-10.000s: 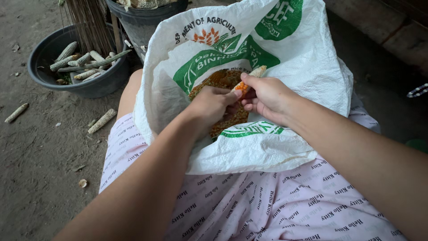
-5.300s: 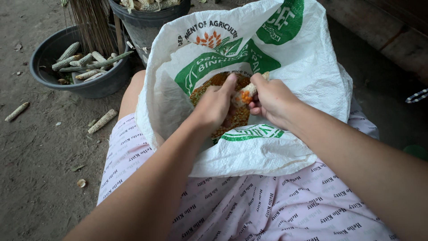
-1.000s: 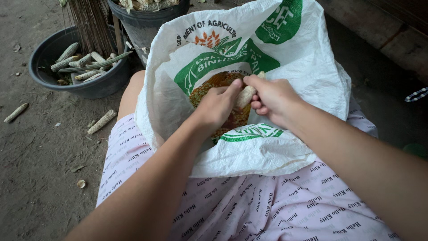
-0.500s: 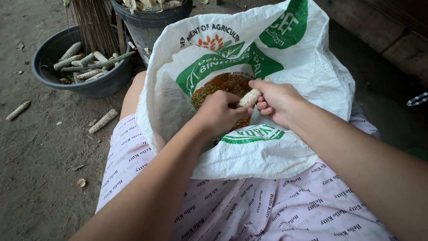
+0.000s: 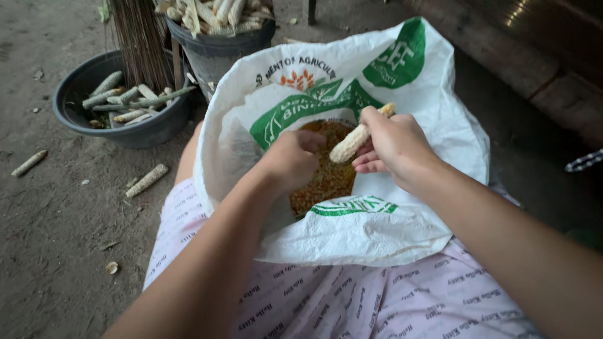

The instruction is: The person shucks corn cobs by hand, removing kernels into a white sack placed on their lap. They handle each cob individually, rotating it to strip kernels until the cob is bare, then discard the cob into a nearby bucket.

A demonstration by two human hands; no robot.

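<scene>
Head view — A: The corn cob sits over the mouth of the white woven sack, pale and stripped bare along all that shows. The right hand has its fingers wrapped round the upper end.

B: And the left hand?

A: Curled into a loose fist just beside the cob's lower end; contact unclear, and I cannot tell whether it holds anything.

B: Progress?

A: By my reading this cob is finished. Orange kernels already heap inside the sack. Bare cobs lie in the dark basin and on the dirt; the bucket behind holds more ears, seemingly waiting.
</scene>
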